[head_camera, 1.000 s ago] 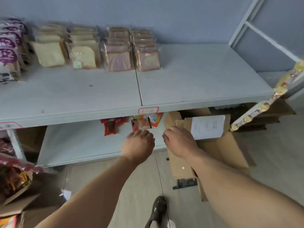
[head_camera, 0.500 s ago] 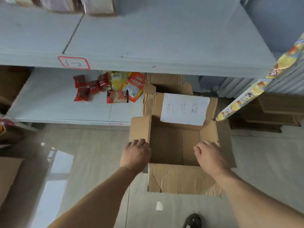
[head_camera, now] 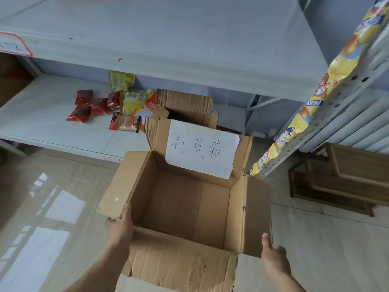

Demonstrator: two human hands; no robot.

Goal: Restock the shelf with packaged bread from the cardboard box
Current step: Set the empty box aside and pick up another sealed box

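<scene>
Two bare hands frame an open cardboard box (head_camera: 181,207) on the tiled floor (head_camera: 52,207). Left hand (head_camera: 120,226): fingers clamped on the near corner of the box's left flap. Right hand (head_camera: 273,255): just beside the near right corner of the box, fingers together, whether touching the cardboard cannot be told. Near flap creased, folded outward. Box interior shows bare cardboard; no packaged bread visible inside. White paper label (head_camera: 202,148) with handwritten characters taped to the far flap. Second cardboard box (head_camera: 185,106) directly behind, partly under the shelf. Lower shelf (head_camera: 42,127), far left: red snack packets (head_camera: 88,106) and yellow snack packets (head_camera: 126,95) in a loose cluster. Upper shelf (head_camera: 168,39) above, bare where visible, red-bordered tag (head_camera: 14,45) on its front edge. Right: perforated shelf upright (head_camera: 328,114) with a hanging strip of yellow packets (head_camera: 311,106).
</scene>
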